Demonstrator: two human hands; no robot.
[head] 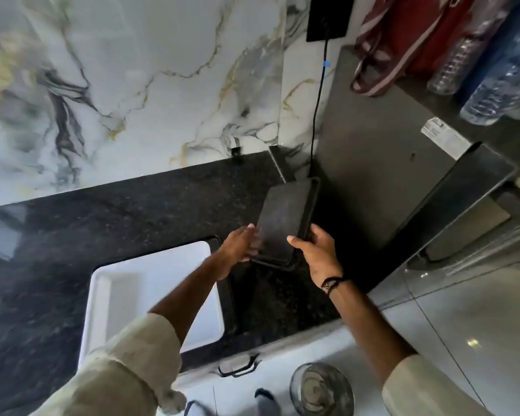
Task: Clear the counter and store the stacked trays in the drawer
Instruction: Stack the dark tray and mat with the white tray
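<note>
Gripping black trays (282, 219): right hand (318, 253) | left hand (239, 244) open, flat on their side | counter (132, 211)

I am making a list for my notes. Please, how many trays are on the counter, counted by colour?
Black trays: 1 in clear view, the black tray held between the left hand and the right hand; whether more are stacked under it cannot be told.
White trays: 1, the white tray on the counter.
Total: 2 visible.

Red bag (409, 40) and plastic bottles (493, 85) atop fridge (382, 151).
</note>
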